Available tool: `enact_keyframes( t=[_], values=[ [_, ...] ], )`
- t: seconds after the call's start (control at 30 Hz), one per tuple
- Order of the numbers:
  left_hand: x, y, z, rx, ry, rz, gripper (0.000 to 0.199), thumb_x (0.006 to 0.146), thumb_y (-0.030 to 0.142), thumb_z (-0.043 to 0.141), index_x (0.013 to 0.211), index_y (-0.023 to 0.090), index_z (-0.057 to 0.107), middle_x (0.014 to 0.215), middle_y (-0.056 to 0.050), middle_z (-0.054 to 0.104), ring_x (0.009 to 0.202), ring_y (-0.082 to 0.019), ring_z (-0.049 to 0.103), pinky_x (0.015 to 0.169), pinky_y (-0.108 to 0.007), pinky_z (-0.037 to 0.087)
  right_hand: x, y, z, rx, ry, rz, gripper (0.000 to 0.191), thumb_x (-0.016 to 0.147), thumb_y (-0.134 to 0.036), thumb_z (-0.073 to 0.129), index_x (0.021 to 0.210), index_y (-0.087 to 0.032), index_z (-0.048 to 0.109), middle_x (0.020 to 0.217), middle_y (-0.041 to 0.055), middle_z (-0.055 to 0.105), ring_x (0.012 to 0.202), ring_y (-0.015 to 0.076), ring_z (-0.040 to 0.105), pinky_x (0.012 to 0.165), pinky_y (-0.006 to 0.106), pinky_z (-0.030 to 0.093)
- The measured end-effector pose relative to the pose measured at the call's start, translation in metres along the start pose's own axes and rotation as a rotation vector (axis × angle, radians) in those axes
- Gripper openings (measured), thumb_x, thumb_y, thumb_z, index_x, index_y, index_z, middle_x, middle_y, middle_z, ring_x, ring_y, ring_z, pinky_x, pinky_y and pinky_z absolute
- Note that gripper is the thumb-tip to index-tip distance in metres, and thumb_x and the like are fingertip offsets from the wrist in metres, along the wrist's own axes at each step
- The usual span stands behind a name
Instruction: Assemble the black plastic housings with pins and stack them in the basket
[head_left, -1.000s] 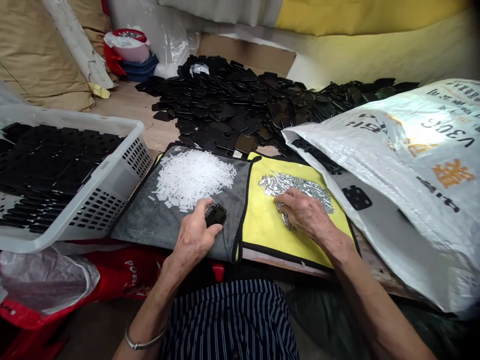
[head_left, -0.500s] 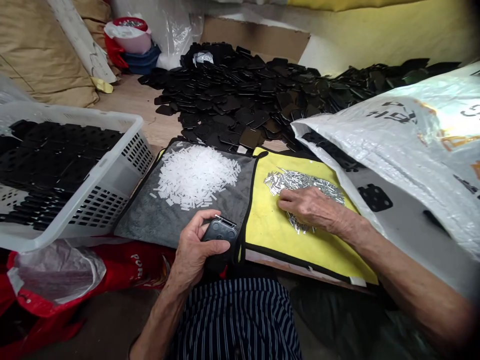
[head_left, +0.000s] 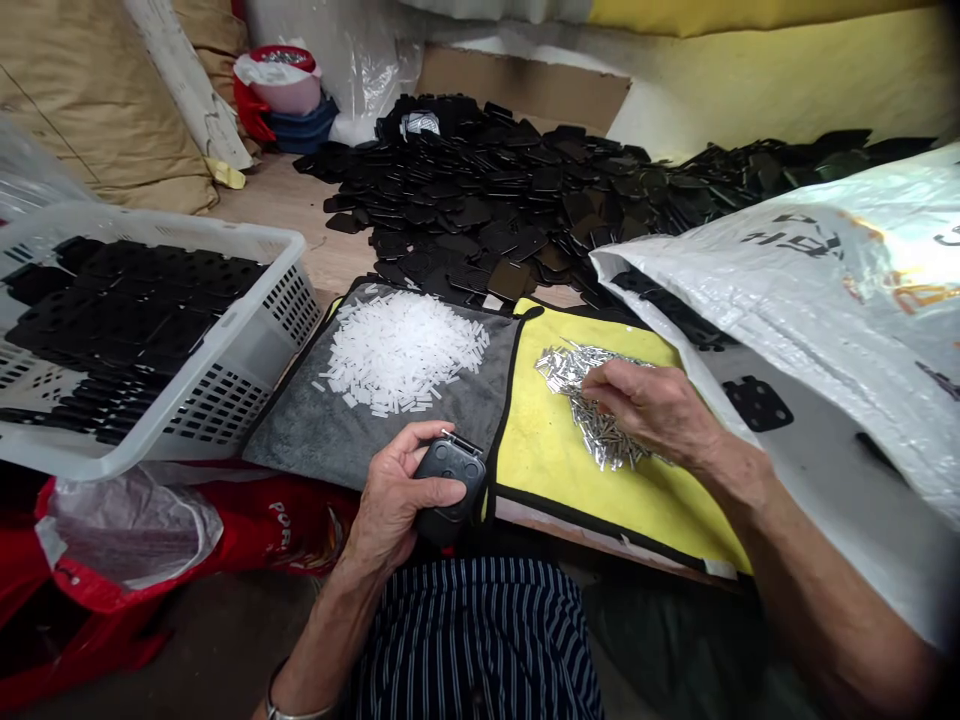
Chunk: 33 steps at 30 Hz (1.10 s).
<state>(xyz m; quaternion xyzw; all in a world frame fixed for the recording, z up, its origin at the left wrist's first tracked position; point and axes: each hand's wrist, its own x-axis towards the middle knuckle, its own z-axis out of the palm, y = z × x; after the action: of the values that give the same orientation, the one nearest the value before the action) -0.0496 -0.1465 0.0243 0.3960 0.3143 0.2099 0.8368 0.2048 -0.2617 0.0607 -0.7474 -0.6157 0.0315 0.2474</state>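
Observation:
My left hand (head_left: pixel 394 497) is closed around a black rounded plastic piece (head_left: pixel 448 480), thumb on its face. A thin metal pin shows along the piece's top edge. Just over a heap of small silver metal pins (head_left: pixel 604 430), my right hand (head_left: pixel 652 405) has its fingers pinched together. Whatever is between those fingertips is hidden. The pins lie on a yellow cloth (head_left: pixel 547 450). To the left, a pile of short white plastic strips (head_left: pixel 409 350) rests on a grey cloth (head_left: pixel 292 430).
A white plastic basket (head_left: pixel 225 380) with black parts stands at left, above a red bag (head_left: pixel 255 525). Behind the cloths spreads a big heap of black plates (head_left: pixel 480 200). On the right lies a white woven sack (head_left: pixel 795 250), open, with black pieces at its mouth.
My right hand has risen a little from the pins and shifted right, its fingers pinched. My left hand still holds the black piece. The whole view has shifted slightly.

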Motion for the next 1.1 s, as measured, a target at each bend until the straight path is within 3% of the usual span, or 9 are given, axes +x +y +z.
enact_keyframes(
  t=[0.07,0.2,0.33,0.43,0.63,0.8,1.1],
  values=[
    [0.0,0.0,0.0,-0.014,0.003,0.011,0.062,0.055,0.007,0.077,0.11,0.014,0.05,0.079,-0.006,0.068,0.063,-0.015,0.062,0.056,-0.024,0.051,-0.004,-0.026,0.008,0.252,0.029,0.128,0.014,0.082,-0.023,0.054,0.074,-0.014,0.06,0.058,0.0027,0.058,0.047,0.0116,0.052,0.047,0.023,0.041],
    [-0.002,0.0,-0.001,-0.046,0.033,0.069,0.062,0.055,0.007,0.077,0.108,0.016,0.047,0.076,-0.003,0.066,0.06,-0.014,0.061,0.053,-0.023,0.05,-0.009,-0.081,0.042,0.89,-0.124,0.356,0.013,0.078,-0.024,0.059,0.084,-0.014,0.064,0.059,0.0006,0.06,0.051,0.0108,0.056,0.051,0.022,0.046],
    [-0.009,0.003,-0.011,-0.062,0.086,0.131,0.057,0.056,0.008,0.077,0.103,0.018,0.046,0.073,-0.001,0.066,0.054,-0.013,0.059,0.048,-0.022,0.05,-0.004,-0.11,0.075,1.197,-0.145,0.535,0.018,0.071,-0.023,0.066,0.085,-0.014,0.062,0.058,0.0009,0.061,0.05,0.0104,0.056,0.051,0.021,0.045],
    [-0.014,0.006,-0.021,-0.084,0.116,0.151,0.055,0.057,0.007,0.076,0.101,0.018,0.046,0.073,-0.001,0.067,0.054,-0.012,0.06,0.048,-0.022,0.051,0.003,-0.116,0.087,1.21,-0.162,0.622,0.013,0.068,-0.023,0.067,0.075,-0.013,0.062,0.052,0.0008,0.06,0.044,0.0091,0.051,0.045,0.019,0.04],
    [-0.018,0.009,-0.036,-0.145,0.135,0.15,0.054,0.055,0.006,0.076,0.1,0.017,0.048,0.073,0.0,0.066,0.054,-0.011,0.059,0.05,-0.02,0.049,0.013,-0.127,0.094,1.146,-0.123,0.569,0.004,0.066,-0.016,0.066,0.069,-0.013,0.067,0.056,-0.0012,0.058,0.051,0.0071,0.048,0.05,0.018,0.037],
    [-0.02,0.007,-0.044,-0.192,0.114,0.117,0.054,0.054,0.005,0.076,0.099,0.017,0.048,0.074,0.0,0.066,0.055,-0.012,0.059,0.05,-0.021,0.049,0.019,-0.134,0.096,1.133,-0.192,0.621,0.011,0.062,-0.018,0.07,0.072,-0.013,0.068,0.055,-0.0009,0.058,0.051,0.0079,0.048,0.05,0.019,0.038],
    [-0.024,0.004,-0.051,-0.2,0.065,0.125,0.053,0.057,0.005,0.075,0.1,0.018,0.048,0.075,-0.001,0.066,0.055,-0.012,0.058,0.05,-0.021,0.048,0.025,-0.136,0.098,1.275,-0.194,0.65,0.025,0.055,-0.015,0.074,0.072,-0.013,0.056,0.051,-0.0021,0.058,0.044,0.0095,0.051,0.044,0.02,0.041]
  ],
)
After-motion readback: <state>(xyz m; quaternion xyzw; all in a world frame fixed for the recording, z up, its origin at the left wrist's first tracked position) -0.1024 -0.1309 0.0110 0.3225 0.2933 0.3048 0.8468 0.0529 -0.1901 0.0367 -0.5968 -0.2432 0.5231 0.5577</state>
